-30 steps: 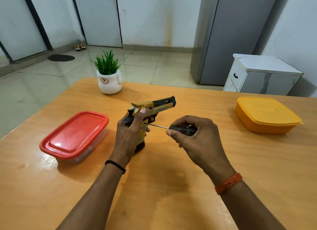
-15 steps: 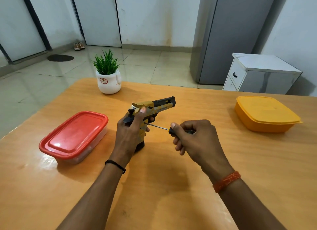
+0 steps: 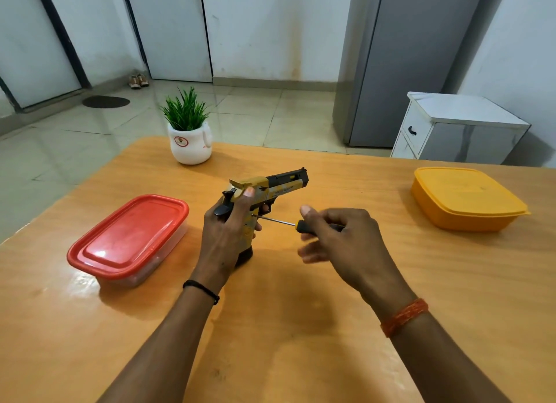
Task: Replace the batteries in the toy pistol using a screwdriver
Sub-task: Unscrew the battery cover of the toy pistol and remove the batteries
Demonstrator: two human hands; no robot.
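Note:
A yellow and black toy pistol (image 3: 279, 184) stands upright on its grip base on the wooden table (image 3: 270, 342), barrel pointing right. My left hand (image 3: 225, 234) grips it around the handle from behind. A screwdriver (image 3: 281, 221) with a thin metal shaft and black handle lies level, its tip against the pistol's grip. My right hand (image 3: 343, 240) holds the screwdriver's handle between thumb and fingers, with the lower fingers spread and blurred.
A clear box with a red lid (image 3: 129, 237) sits left of the pistol. A yellow lidded box (image 3: 463, 198) stands at the right. A white pot with a green plant (image 3: 189, 138) is at the table's far edge. Beyond it stand a white cabinet (image 3: 451, 126) and a grey fridge (image 3: 403, 62).
My right hand has turned on the screwdriver handle, its fingers opening and shifting from a closed wrap. The pistol and my left hand stay in place.

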